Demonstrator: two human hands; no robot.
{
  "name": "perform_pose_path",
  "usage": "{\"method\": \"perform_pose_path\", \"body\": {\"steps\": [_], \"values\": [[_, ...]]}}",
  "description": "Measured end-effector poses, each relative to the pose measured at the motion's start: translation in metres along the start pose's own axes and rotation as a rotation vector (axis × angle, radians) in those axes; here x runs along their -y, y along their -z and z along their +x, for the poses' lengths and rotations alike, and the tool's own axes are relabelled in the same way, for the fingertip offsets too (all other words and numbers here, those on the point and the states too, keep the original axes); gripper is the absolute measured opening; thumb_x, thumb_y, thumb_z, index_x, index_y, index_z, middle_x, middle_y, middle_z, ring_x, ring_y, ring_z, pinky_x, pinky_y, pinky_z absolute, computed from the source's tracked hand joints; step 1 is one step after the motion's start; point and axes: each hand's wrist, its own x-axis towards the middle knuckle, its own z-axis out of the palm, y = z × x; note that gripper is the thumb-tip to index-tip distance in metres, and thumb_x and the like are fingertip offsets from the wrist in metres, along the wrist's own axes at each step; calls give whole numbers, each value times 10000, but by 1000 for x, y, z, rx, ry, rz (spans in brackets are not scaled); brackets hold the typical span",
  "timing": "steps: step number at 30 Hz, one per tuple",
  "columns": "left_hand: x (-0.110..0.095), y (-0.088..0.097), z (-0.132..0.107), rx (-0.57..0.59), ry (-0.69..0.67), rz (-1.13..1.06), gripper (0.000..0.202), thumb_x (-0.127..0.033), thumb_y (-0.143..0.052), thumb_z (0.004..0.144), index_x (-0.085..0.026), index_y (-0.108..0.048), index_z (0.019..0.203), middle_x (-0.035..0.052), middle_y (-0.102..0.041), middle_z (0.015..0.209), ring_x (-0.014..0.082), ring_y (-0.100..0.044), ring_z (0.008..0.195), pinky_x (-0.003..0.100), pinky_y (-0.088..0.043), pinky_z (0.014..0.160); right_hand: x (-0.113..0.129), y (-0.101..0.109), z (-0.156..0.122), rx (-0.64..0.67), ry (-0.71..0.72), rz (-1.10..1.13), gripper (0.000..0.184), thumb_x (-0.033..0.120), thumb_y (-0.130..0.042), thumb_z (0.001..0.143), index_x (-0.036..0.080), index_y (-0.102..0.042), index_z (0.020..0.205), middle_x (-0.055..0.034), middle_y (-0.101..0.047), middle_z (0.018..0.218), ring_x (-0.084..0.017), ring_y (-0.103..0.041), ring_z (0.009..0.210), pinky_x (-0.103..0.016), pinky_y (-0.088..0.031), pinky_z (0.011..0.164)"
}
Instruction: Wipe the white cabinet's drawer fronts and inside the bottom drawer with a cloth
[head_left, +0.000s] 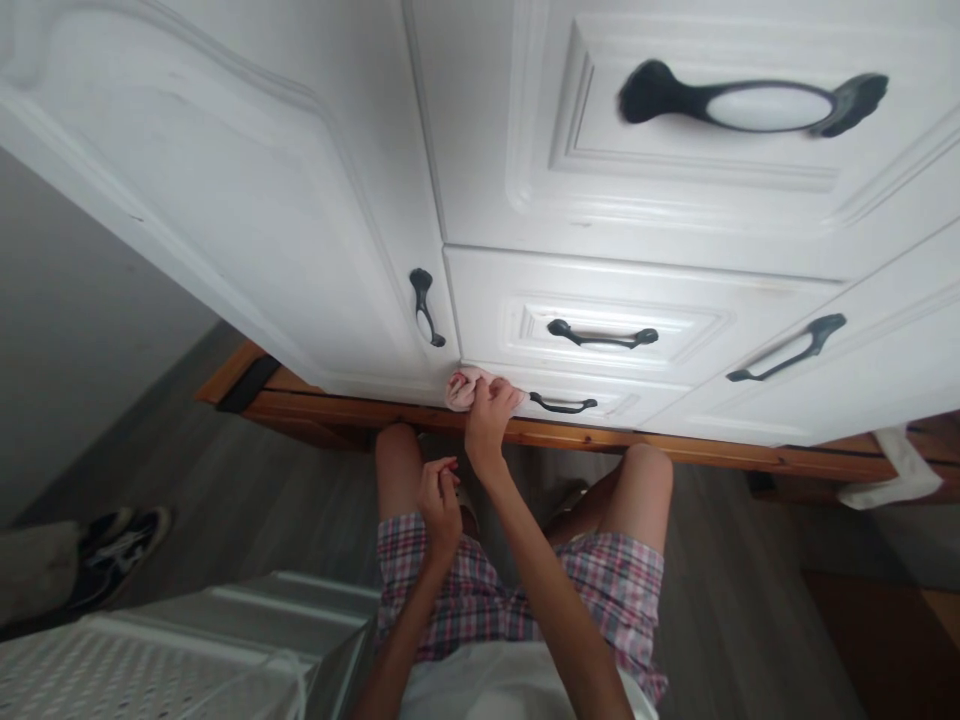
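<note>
My right hand (490,418) is closed on a bunched pink cloth (460,388). It presses the cloth against the low white drawer front (626,403), at that drawer's left end, beside its dark handle (564,405). My left hand (441,497) hangs lower and to the left, above my left thigh and apart from the cabinet. Its fingers are loosely curled, and I cannot make out anything between them. Another drawer (712,325) with a dark handle sits just above the one being touched.
The white cabinet door (225,180) rises on the left. A wooden ledge (547,433) runs under the cabinet, with a white cloth strip (896,470) over it at right. A white perforated basket (150,665) stands at lower left, near another person's dark shoe (124,550).
</note>
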Motion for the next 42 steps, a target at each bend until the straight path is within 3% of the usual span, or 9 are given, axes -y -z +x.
{"method": "perform_pose_path", "body": {"steps": [3, 7, 12, 16, 20, 25, 29, 36, 42], "values": [[4, 8, 3, 30, -17, 22, 306, -336, -429, 1128, -212, -704, 1078, 44, -719, 976, 164, -663, 755, 305, -583, 774, -17, -8, -16, -5, -34, -7, 373, 198, -350, 1078, 192, -685, 1243, -223, -537, 1266, -354, -419, 1209, -630, -328, 1124], [9, 13, 1, 106, -31, 28, 289, -290, -439, 1103, -215, -714, 1055, 38, -723, 959, 175, -680, 778, 309, -586, 768, -69, 12, -33, -88, -128, -9, 291, 199, -451, 1024, 195, -648, 1238, -178, -548, 1237, -313, -434, 1171, -556, -370, 1116], [9, 9, -15, 217, -48, 19, 289, -283, -445, 1093, -221, -721, 1030, 35, -732, 941, 193, -709, 803, 327, -603, 777, -135, 81, -20, -447, -304, -27, 268, 325, -408, 1014, 165, -549, 1177, -165, -486, 1249, -296, -428, 1206, -563, -367, 1162], [1, -3, -28, 291, -91, 0, 291, -265, -450, 1083, -235, -720, 978, 28, -738, 903, 210, -735, 821, 339, -619, 776, -164, 138, -2, -656, -328, 12, 300, 350, -550, 871, 201, -498, 1126, -139, -481, 1241, -295, -463, 1216, -572, -357, 1207], [-9, -17, -31, 377, -136, -19, 290, -234, -448, 1087, -243, -722, 990, 27, -748, 933, 208, -747, 868, 342, -620, 816, -160, 175, 14, -773, -284, 58, 463, 306, -586, 813, 151, -498, 1241, -185, -503, 1301, -323, -488, 1327, -552, -326, 1264], [-18, -28, -22, 459, -190, -34, 278, -176, -456, 1074, -252, -721, 1039, 29, -748, 1000, 204, -736, 955, 344, -608, 885, -126, 219, 45, -900, -164, 122, 586, 294, -569, 883, 126, -475, 1436, -225, -490, 1472, -349, -465, 1471, -562, -283, 1309], [-23, -37, -8, 464, -224, -61, 294, -129, -448, 1052, -243, -719, 1048, 35, -740, 1011, 202, -727, 968, 348, -604, 901, -104, 239, 49, -838, -28, 146, 629, 335, -601, 866, 136, -500, 1454, -231, -514, 1530, -357, -475, 1496, -579, -292, 1303], [-50, -53, 29, 431, -291, -122, 291, -99, -467, 1044, -234, -722, 1082, 44, -739, 1054, 199, -723, 1004, 345, -598, 932, -100, 216, -34, -498, -123, 287, 601, 476, -678, 813, 143, -643, 1311, -199, -689, 1364, -344, -641, 1314, -572, -456, 1190], [-126, -61, 83, 361, -403, -178, 294, -179, -462, 1122, -258, -701, 1273, 73, -712, 1266, 203, -684, 1224, 358, -567, 1082, -128, 185, -150, -400, -457, 460, 575, 459, -804, 734, 230, -733, 1257, -117, -736, 1306, -336, -691, 1246, -524, -616, 1005]]}}
